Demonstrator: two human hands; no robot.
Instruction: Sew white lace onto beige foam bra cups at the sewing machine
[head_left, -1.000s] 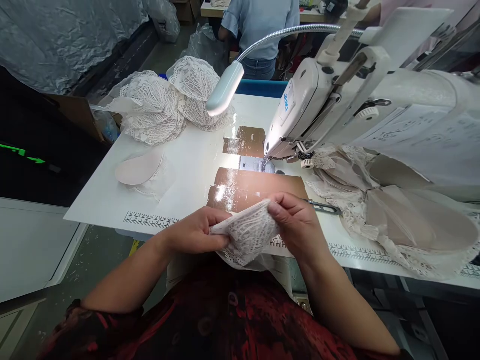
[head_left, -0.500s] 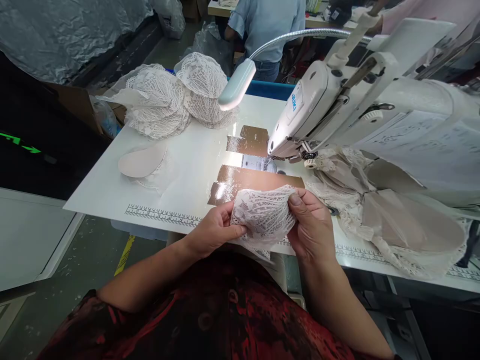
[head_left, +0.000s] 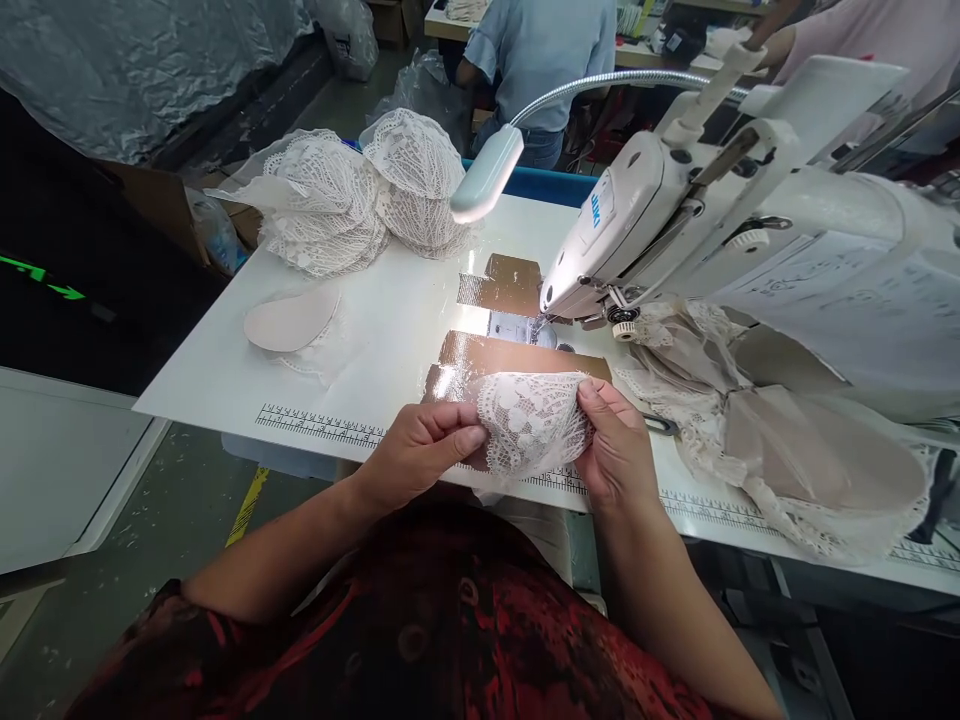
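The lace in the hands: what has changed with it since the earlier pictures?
The left hand and right hand have spread the lace from a folded bunch and moved it slightly towards the sewing machine; both hold it in every picture. The lace piles and beige pad stayed on the table.

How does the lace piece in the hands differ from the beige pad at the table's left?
Support: the lace piece is held between the left hand and right hand; the beige pad lies on the white table, untouched.
Surface: the lace piece is patterned openwork; the beige pad looks smooth and plain.
Colour: the lace piece is white; the beige pad is pinkish beige.
Shared: both are pale.
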